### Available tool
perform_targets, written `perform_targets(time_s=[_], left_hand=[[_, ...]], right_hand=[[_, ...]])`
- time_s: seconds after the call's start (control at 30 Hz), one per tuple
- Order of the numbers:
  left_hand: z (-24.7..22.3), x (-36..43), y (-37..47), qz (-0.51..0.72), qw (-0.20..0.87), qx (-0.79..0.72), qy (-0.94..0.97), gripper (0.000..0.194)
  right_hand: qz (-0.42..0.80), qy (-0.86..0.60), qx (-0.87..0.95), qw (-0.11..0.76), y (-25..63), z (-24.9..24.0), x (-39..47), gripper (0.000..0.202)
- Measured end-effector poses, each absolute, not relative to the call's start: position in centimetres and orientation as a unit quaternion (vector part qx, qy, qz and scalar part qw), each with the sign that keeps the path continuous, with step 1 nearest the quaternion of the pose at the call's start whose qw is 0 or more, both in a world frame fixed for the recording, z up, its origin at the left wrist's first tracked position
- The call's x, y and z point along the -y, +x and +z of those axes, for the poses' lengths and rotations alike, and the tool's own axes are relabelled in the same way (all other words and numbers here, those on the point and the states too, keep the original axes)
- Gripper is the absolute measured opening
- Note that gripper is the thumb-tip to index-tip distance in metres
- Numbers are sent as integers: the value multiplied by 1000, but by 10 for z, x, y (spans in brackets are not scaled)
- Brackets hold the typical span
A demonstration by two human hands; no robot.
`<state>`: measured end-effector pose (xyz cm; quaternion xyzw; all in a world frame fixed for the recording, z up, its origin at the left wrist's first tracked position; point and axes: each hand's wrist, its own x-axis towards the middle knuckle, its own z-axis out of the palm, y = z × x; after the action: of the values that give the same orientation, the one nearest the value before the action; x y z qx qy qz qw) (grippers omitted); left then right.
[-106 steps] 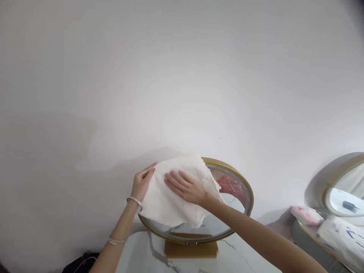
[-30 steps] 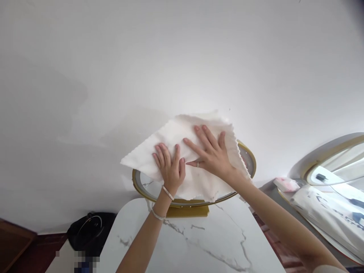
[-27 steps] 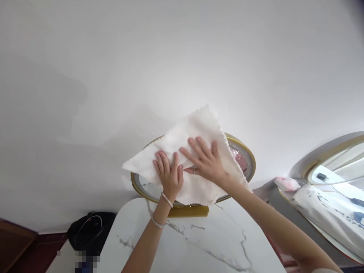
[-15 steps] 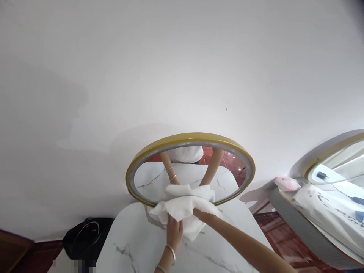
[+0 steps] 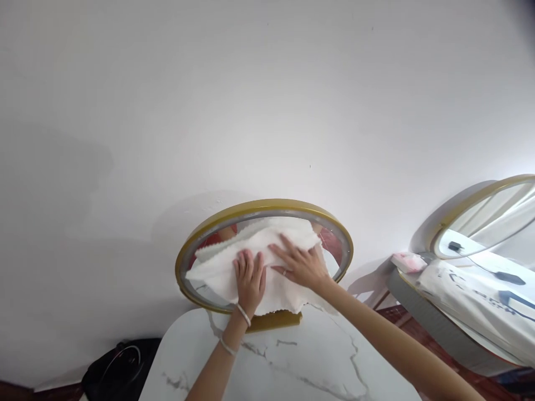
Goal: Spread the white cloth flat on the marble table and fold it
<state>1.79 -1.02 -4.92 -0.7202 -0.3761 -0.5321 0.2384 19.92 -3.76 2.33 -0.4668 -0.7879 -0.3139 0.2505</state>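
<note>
A white cloth [image 5: 267,292] lies spread over the glass of an oval-looking mirror [image 5: 271,203] with a gold frame. My left hand [image 5: 249,278] presses flat on the cloth near its middle, fingers stretched upward. My right hand [image 5: 301,262] rests on the cloth to the right, with its fingers spread and pointing left. Neither hand grips the cloth. The mirror stands on a gold base [image 5: 276,321] on the white marbled tabletop [image 5: 292,362]. Most of the glass is hidden behind the cloth and hands.
A second gold-framed mirror [image 5: 493,217] stands at the right above another table. On that table lie a pink and white packet [image 5: 408,262], a printed white cloth bag [image 5: 463,295] and a black plug [image 5: 455,246]. A black bag [image 5: 121,370] sits at lower left. The wall [image 5: 267,111] rises behind.
Both hands have moved up from the mirror's lower edge onto its face. The bunched cloth is now spread across the glass, and the gold base shows below it.
</note>
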Motion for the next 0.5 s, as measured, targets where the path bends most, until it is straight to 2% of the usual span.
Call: perform_targets(time_s=[0.13, 0.2, 0.27, 0.37, 0.5], left_hand=[[55, -8, 35, -561, 312, 253, -724, 48], [84, -11, 42, -567, 319, 222, -726, 45], [93, -9, 48, -569, 313, 217, -729, 44], [63, -1, 50, -554, 291, 241, -742, 48], [-40, 23, 39, -491, 258, 326, -766, 58]], right_hand=[[-416, -494, 705, 293, 210, 86, 40, 73], [-434, -499, 676, 325, 210, 99, 40, 76], [-430, -500, 666, 348, 209, 92, 38, 73], [-392, -480, 708, 338, 208, 45, 33, 61], [-328, -406, 814, 255, 209, -42, 36, 50]])
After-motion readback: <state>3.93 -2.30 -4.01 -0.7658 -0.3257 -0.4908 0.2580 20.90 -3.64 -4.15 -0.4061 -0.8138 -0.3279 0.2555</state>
